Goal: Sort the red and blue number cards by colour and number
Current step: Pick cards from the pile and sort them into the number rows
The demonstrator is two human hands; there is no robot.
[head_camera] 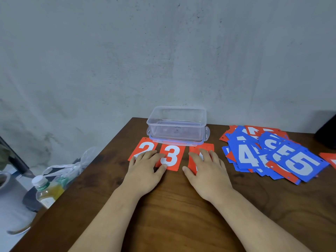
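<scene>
So I'm early in the red row here: a red 2 card [143,149] and a red 3 card [171,157] lie side by side on the desk [163,215], just in front of a clear plastic box [176,124] that's sitting on its lid. My left hand [147,171] is spread flat, fingers over the bottom of the 2 and thumb on the 3's corner, not pinching anything. My right hand [207,171] is spread flat too, pressing down a third red card [193,155] just right of the 3; the number is mostly covered, so I can't tell what it is, though I'd guess a 4 from the order. Looks like I'm just squaring the row up. The unsorted pile of red and blue cards [269,153] sits off to the right, with a blue 4 and a blue 5 on top. Next move probably means lifting the right hand, reaching into that pile and fishing out the next red number, which likely means fanning the overlapped cards apart first.
</scene>
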